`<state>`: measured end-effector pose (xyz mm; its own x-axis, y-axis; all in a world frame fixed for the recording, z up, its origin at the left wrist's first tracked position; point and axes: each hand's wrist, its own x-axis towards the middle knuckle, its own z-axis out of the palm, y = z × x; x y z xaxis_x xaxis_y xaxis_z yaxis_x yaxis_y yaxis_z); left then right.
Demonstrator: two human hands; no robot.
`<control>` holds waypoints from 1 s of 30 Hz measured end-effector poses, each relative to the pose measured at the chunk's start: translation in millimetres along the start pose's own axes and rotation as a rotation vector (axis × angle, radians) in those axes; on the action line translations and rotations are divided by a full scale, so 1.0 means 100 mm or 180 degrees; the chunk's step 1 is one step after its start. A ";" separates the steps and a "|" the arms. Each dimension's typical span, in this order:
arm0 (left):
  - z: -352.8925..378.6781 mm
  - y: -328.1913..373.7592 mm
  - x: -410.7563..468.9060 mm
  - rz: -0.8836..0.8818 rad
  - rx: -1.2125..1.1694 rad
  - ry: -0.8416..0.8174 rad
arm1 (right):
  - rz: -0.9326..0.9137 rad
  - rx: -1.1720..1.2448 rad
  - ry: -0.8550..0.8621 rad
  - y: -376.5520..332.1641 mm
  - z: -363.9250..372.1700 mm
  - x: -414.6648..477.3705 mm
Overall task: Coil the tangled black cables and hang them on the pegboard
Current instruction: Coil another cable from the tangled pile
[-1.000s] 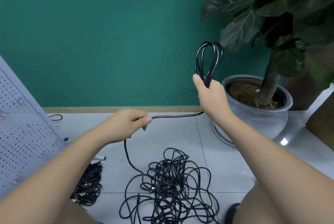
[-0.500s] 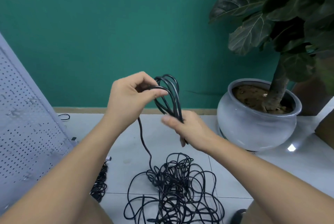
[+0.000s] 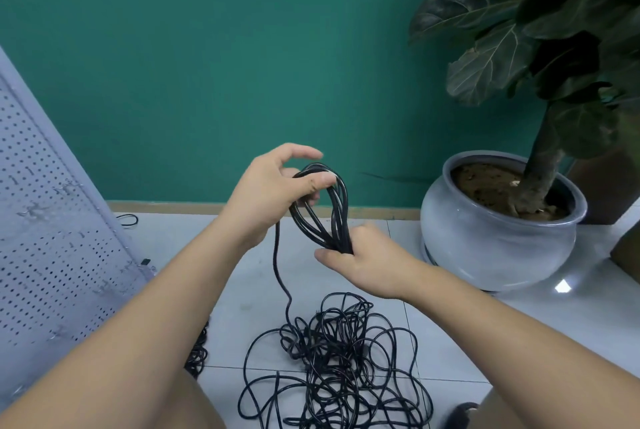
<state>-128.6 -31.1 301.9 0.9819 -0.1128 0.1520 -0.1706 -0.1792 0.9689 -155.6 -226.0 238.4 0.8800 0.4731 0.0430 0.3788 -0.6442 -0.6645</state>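
Above tangled cables (image 3: 332, 359), left hand (image 3: 270, 196), right hand (image 3: 367, 262) gripping coil (image 3: 337, 214)

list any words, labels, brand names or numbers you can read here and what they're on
None: no readable text shows in this view.
The pegboard shows only holes and scuff marks.
The coiled black cable and the tangled cable pile carry no print that can be made out.
The plant pot and the green wall are plain.
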 end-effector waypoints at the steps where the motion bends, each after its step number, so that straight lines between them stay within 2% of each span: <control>1: 0.02 -0.01 0.00 -0.0035 -0.0292 -0.0066 | 0.0102 0.0068 -0.0046 0.03 0.01 0.02; 3: 0.09 -0.06 0.00 -0.0093 -0.0699 -0.0152 | 0.0304 0.0335 -0.0161 0.05 0.03 0.06; 6: 0.20 -0.08 -0.02 -0.0069 -0.0804 -0.0129 | 0.0273 0.0694 -0.0180 0.02 0.03 0.11; 10: 0.34 -0.01 -0.07 0.0053 -0.0719 0.0026 | 0.0285 0.2064 -0.0141 -0.02 -0.03 0.12; 14: 0.39 0.02 -0.06 0.0162 -0.0744 -0.0003 | 0.0397 0.1476 -0.0155 -0.03 0.09 0.14; 21: 0.41 -0.06 0.04 -0.0370 -0.1437 0.0182 | 0.0228 0.0294 -0.0134 -0.02 0.18 0.19; 23: 0.42 -0.06 0.07 -0.0452 -0.1571 0.0209 | 0.0232 0.0379 -0.0084 -0.03 0.21 0.18; 27: 0.41 -0.05 0.14 -0.0486 -0.1831 0.0321 | 0.0411 0.1022 0.0077 0.00 0.26 0.15; 30: 0.43 -0.06 0.18 -0.0464 -0.1865 0.0357 | 0.0413 0.1454 0.0005 -0.01 0.31 0.15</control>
<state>-113.4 -74.4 290.1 0.9998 -0.0182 -0.0015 0.0084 0.3857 0.9226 -151.9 -200.0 216.9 0.9122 0.4052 -0.0611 0.1012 -0.3674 -0.9245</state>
